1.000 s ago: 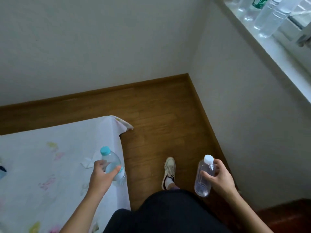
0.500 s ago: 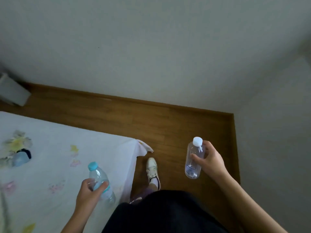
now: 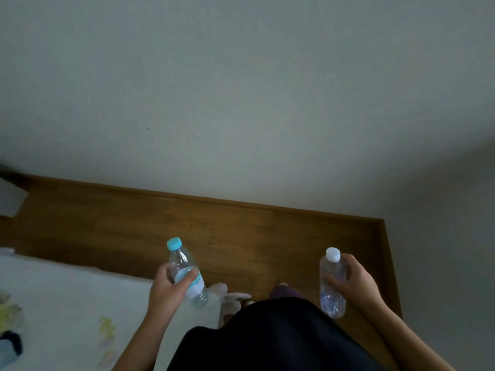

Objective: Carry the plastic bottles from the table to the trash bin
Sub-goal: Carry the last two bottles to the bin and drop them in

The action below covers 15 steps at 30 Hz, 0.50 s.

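Nearest the camera, dark clothing [image 3: 270, 341] fills the bottom middle of the view. Just beyond it both hands hold bottles upright, as they did half a second ago. The left hand [image 3: 167, 290] has its fingers [image 3: 166, 271] and thumb wrapped round the middle of the blue-capped bottle [image 3: 184, 263]. That bottle hung over the cloth-covered table [image 3: 67, 298] before. Now it sits higher in the view, its base at the table's corner and its upper half against the wooden floor [image 3: 241, 231]. The right hand [image 3: 357, 286] grips the white-capped bottle [image 3: 333, 295] round its body, away from the table and over the floor, held much as earlier. The white shoe that showed clearly between the hands is now only a blur at the table corner. A dark and blue item [image 3: 10, 344] lies on the table at the left edge. Farther off, a pale box-like thing [image 3: 10, 196] stands on the floor at the far left. The wall [image 3: 241, 89] now takes up more of the view than before.
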{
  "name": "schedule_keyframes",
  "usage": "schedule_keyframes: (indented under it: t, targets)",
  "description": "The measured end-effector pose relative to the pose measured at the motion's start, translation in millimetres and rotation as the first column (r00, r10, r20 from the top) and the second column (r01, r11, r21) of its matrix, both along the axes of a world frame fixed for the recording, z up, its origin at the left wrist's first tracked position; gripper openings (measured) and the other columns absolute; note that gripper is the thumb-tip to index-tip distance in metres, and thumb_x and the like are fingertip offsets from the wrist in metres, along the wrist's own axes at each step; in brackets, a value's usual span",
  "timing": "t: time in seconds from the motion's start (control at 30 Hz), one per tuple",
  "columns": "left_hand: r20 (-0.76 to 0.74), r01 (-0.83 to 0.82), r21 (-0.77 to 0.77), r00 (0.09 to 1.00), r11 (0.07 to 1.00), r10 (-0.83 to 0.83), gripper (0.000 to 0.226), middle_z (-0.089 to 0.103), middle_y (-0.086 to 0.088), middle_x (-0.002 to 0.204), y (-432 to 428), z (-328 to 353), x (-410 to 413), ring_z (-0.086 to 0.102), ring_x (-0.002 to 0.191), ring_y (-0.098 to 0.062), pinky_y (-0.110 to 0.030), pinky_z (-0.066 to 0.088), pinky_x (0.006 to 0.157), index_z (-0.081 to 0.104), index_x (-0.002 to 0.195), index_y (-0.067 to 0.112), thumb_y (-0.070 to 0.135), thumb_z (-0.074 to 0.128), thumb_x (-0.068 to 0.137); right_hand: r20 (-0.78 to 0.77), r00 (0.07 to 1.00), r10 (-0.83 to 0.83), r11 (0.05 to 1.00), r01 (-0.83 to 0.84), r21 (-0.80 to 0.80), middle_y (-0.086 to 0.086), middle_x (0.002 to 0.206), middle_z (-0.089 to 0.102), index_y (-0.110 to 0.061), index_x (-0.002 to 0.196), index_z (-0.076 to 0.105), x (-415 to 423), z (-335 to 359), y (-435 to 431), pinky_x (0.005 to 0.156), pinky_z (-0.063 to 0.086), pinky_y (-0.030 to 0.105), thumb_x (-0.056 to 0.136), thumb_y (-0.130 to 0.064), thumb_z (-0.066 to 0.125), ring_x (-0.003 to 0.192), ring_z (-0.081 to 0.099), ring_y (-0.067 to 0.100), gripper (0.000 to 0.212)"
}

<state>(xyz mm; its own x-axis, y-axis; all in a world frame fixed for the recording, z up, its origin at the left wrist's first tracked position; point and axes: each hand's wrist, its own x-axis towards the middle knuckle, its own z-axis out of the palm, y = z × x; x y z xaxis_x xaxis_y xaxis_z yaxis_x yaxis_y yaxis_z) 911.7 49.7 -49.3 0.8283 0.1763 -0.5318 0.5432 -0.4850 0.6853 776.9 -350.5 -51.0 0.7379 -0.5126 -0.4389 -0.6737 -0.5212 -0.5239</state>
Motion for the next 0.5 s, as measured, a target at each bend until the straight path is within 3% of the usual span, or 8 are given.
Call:
schedule_keyframes:
  t: [0.17, 0.33, 0.43, 0.5]
  targets:
    - [-0.021, -0.038, -0.06, 0.999, 0.997, 0.037, 0.05, 0.07, 0.002, 0.103, -11, -3, 84, 0.07, 0.096, -0.02, -0.043, 0.059, 0.083, 0.059, 0.109, 0.025, 0.04, 0.088, 0.07, -0.033, 0.997, 0.068, 0.998, -0.068, 0.012, -0.009, 0.104, 0.057, -0.017, 0.132, 0.05, 100, -7, -18, 0.071, 0.051, 0.029, 0.076, -0.038, 0.08, 0.09, 0.06, 0.012, 0.067]
    - [-0.067, -0.161, -0.058, 0.985, 0.985, 0.157, 0.057, 0.066, -0.007, 0.111, 2, -5, 133, 0.067, 0.103, -0.026, -0.041, 0.059, 0.081, 0.054, 0.12, 0.014, 0.036, 0.083, 0.077, -0.011, 0.976, 0.216, 0.974, -0.215, 0.066, -0.008, 0.103, 0.058, -0.017, 0.131, 0.051, 238, -6, -22, 0.075, 0.053, 0.033, 0.079, -0.035, 0.078, 0.09, 0.06, 0.014, 0.061]
    - [-0.049, -0.29, -0.01, 0.956, 0.957, 0.289, 0.072, 0.068, -0.005, 0.109, 10, -2, 143, 0.069, 0.098, -0.023, -0.038, 0.059, 0.08, 0.055, 0.121, 0.013, 0.056, 0.08, 0.068, 0.008, 0.936, 0.353, 0.929, -0.352, 0.116, -0.003, 0.106, 0.06, -0.02, 0.131, 0.05, 324, -4, -4, 0.077, 0.054, 0.037, 0.08, -0.034, 0.077, 0.095, 0.063, 0.02, 0.059]
    - [-0.051, -0.376, 0.052, 0.924, 0.925, 0.379, 0.067, 0.067, -0.003, 0.111, 15, 3, 140, 0.067, 0.095, -0.021, -0.035, 0.056, 0.078, 0.055, 0.122, 0.013, 0.055, 0.077, 0.075, 0.019, 0.895, 0.446, 0.884, -0.443, 0.15, 0.001, 0.114, 0.063, -0.022, 0.131, 0.05, 376, -2, 20, 0.084, 0.056, 0.042, 0.078, -0.038, 0.078, 0.101, 0.065, 0.024, 0.062]
